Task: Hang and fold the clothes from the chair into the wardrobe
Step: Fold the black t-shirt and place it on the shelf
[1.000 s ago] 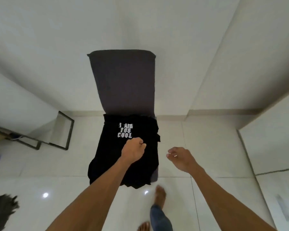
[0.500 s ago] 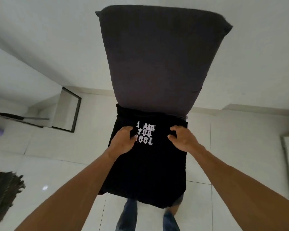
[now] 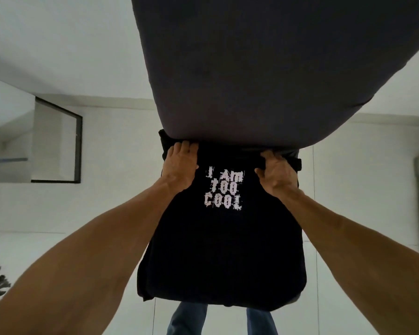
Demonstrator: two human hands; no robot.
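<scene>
Both hands are gripping higher up the black T-shirt than half a second ago, the left hand and right hand curling around its top edge under the chair backrest. The shirt is lying on the seat, so the task is only beginning, with lifting, hanging and folding all waiting.

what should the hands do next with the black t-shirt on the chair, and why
Probably lift the black t-shirt up off the seat. The left hand and right hand each grip its top edge by the chair back, either side of the print, while the rest lies flat.
</scene>
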